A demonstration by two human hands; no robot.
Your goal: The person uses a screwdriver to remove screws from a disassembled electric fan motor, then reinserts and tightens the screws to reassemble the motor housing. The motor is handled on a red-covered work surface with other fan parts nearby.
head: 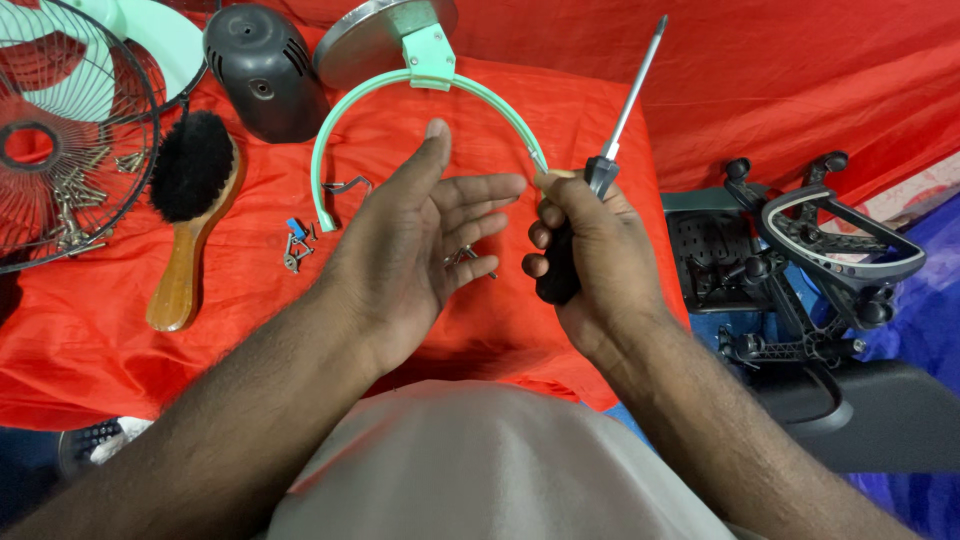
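My right hand point(590, 255) grips a black-handled screwdriver point(622, 110) with its metal shaft pointing up and away. My left hand point(415, 235) lies palm up with its fingers spread, and small metal screws point(468, 258) rest by the fingertips. Just beyond both hands a mint-green plastic ring point(345, 125) curves over the red cloth point(250, 330), joined at its top to a round grey metal base point(375, 35). The ring's right end stops near my right thumb.
A wooden brush with black bristles point(188, 215) lies at the left. Beside it are a wire fan guard point(60, 130), a black motor cover point(262, 70), loose screws and a blue bit point(295, 240). A black folded stand point(800, 270) sits at the right.
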